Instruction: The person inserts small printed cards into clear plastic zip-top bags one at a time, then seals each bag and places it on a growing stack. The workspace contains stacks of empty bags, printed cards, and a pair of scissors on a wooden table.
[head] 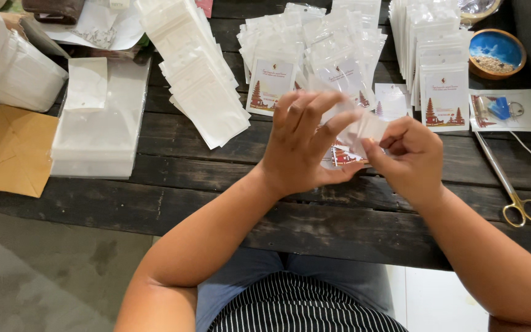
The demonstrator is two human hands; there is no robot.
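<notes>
Over the dark wooden table [173,184], both my hands hold one small clear plastic pouch [364,129] with a printed white card inside. My left hand [299,144] grips the pouch from the left, fingers raised over its top. My right hand [410,157] pinches its right side with thumb and fingers. The card's red temple print shows below my left fingers. Stacks of similar carded pouches [314,55] lie just beyond my hands.
A fanned pile of empty white pouches [198,80] lies at centre left, flat clear bags [99,129] and a brown envelope [7,150] farther left. More carded pouches [440,80], a blue bowl [496,52] and gold-handled scissors [511,184] sit at right.
</notes>
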